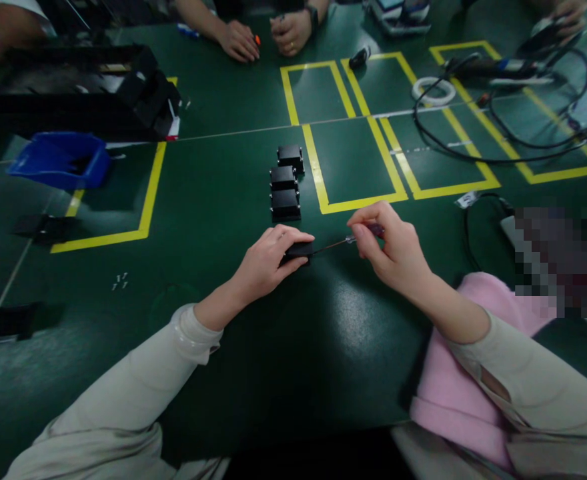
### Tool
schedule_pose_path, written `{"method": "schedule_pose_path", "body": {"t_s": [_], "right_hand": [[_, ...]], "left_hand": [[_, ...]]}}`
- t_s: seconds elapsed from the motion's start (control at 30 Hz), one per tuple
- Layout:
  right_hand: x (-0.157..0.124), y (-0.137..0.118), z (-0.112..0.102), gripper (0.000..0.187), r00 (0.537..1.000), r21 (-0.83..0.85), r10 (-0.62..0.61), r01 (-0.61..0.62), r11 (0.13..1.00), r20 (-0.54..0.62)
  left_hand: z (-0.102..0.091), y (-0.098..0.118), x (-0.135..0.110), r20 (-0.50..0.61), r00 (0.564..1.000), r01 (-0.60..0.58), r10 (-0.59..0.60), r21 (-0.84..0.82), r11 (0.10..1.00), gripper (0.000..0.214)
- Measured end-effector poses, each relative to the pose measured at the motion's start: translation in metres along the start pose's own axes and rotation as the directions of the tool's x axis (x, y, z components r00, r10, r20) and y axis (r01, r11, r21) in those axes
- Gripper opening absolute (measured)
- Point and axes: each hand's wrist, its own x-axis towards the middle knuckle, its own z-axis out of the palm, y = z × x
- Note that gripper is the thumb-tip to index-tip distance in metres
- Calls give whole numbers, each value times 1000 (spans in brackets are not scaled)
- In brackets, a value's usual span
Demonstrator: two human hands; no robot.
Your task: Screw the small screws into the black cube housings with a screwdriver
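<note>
Here, our left hand point(268, 260) clamped the small black module point(299, 250) flat on the counter point(213, 200), while our right hand point(393, 253) pinched the slim screwdriver point(352, 239), its tip at the module's side. Doing it well, we judged, meant keeping the shaft in line (no wobble). Beyond lay three more modules point(284, 187) in a row, apart from it.

on the table point(213, 200) our left hand point(268, 257) holds a small box point(299, 251). our right hand point(388, 250), just right of it, holds a screwdriver point(341, 243) whose tip meets the box. behind the box lies a row of three boxes point(285, 183). a bin point(58, 160) sits far left, loose screws point(120, 281) lie left of our left hand, and cables point(498, 157) lie far right.
</note>
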Motion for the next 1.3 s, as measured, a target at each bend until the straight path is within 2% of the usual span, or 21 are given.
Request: {"method": "schedule_pose_path", "body": {"t_s": [0.13,0.23,0.4,0.5,0.63,0.73,0.87,1.03,1.17,1.3], "right_hand": [[-1,-1,1,4,999,-15,-32,32,999,-2],[-2,0,1,12,1000,-3,-30,30,1000,8],[-3,2,2,2,999,42,38,-38,998,-6],[-3,2,1,3,999,54,46,-46,998,0],[-2,1,0,18,998,44,61,-62,997,18],[-2,1,1,13,996,50,85,-86,995,20],[-2,1,1,6,998,58,62,-63,996,17],[-2,2,1,12,999,62,32,-33,998,26],[-2,1,1,6,1000,53,27,-28,998,15],[-1,0,0,15,998,38,36,-38,999,45]], "left_hand": [[0,0,0,2,1000,5,-5,-2,1000,31],[0,0,1,7,1000,6,-6,-3,1000,31],[0,0,1,8,1000,1,-1,-4,1000,31],[0,-1,0,9,1000,2,-2,-5,1000,31],[-1,-1,0,11,1000,5,-5,-14,1000,31],[-1,-1,0,2,1000,6,-6,-21,1000,31],[-1,-1,1,3,1000,4,-4,-20,1000,31],[-1,-1,1,2,1000,4,-4,-19,1000,31],[-2,-2,0,3,1000,-3,3,-24,1000,32],[-1,-3,0,9,1000,0,1,-25,1000,31]]}}
